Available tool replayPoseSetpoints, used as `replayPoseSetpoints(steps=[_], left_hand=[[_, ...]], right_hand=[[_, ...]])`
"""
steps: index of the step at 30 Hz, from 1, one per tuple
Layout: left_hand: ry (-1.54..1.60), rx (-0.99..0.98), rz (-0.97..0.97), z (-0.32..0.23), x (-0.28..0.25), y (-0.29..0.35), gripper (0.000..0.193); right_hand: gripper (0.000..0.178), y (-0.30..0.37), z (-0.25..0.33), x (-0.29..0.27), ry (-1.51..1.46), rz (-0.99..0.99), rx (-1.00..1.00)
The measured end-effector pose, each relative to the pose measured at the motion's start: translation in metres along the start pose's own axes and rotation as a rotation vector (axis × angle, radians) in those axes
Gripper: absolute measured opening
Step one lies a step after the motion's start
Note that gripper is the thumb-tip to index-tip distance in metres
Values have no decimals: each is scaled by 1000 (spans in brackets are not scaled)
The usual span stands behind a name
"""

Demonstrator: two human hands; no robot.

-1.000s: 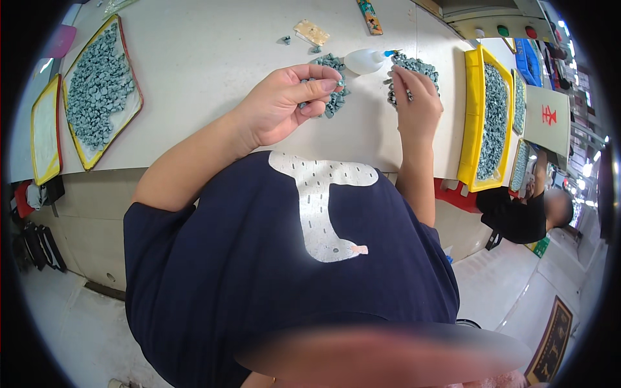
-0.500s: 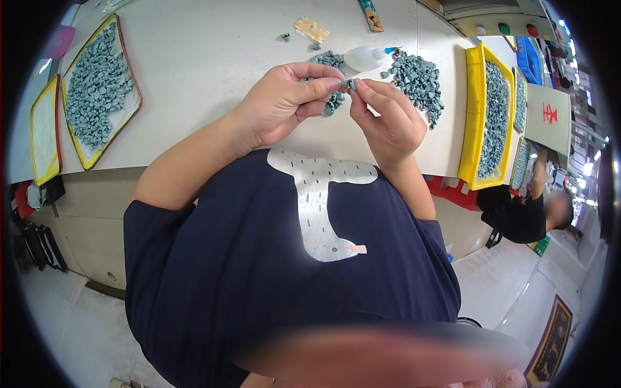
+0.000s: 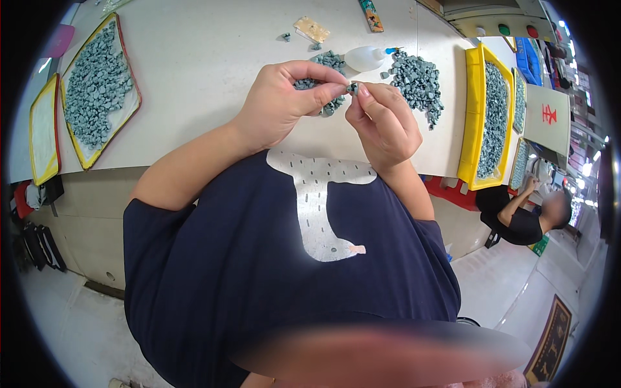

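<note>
In front of my chest, both hands meet over a small grey-green piece (image 3: 352, 88) with dark spots. My right hand (image 3: 390, 123) pinches it between thumb and fingers. My left hand (image 3: 281, 100) closes thumb and forefinger on its other side. Under and behind my left hand lies a pile of similar grey-green pieces (image 3: 330, 60), partly hidden. A larger loose pile (image 3: 416, 81) is to the right of my hands. Between the piles, a white squeeze bottle (image 3: 364, 59) with a blue tip lies on its side.
At the left, a yellow-edged tray (image 3: 97, 84) holds many pieces beside another yellow-rimmed tray (image 3: 45, 132). A yellow bin (image 3: 471, 116) full of pieces stands right. Behind are a beige card (image 3: 312, 30) and a colourful strip (image 3: 371, 15). Another person (image 3: 517, 216) sits at far right.
My hands have shifted slightly, with the small piece turned between the fingertips and a little lower. The other person's arm at far right has drawn back toward their body.
</note>
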State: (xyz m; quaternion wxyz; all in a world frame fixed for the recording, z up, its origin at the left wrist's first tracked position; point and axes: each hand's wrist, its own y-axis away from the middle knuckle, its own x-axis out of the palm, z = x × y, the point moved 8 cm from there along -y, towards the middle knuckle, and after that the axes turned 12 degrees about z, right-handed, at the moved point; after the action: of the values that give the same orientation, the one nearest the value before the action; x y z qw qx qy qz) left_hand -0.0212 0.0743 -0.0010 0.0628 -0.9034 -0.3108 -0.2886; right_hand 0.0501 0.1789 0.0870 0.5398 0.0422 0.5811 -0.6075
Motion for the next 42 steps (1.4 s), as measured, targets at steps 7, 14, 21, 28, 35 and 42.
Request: replayPoseSetpoints(steps=[7, 14, 21, 28, 35, 42], left_hand=[[48, 5, 28, -2, 1, 0, 16], [-178, 71, -15, -13, 1, 3, 14], [-497, 253, -56, -33, 6, 7, 11], [-750, 482, -78, -50, 16, 15, 15], [-801, 531, -90, -51, 19, 17, 17], [-791, 549, -118, -54, 20, 17, 14]], right_hand=[[21, -4, 5, -4, 20, -12, -18], [19, -6, 8, -3, 36, -5, -28], [19, -3, 6, 2, 15, -42, 7], [19, 0, -1, 6, -89, -67, 77], [20, 0, -3, 5, -112, -37, 61], [21, 7, -10, 3, -190, -94, 169]])
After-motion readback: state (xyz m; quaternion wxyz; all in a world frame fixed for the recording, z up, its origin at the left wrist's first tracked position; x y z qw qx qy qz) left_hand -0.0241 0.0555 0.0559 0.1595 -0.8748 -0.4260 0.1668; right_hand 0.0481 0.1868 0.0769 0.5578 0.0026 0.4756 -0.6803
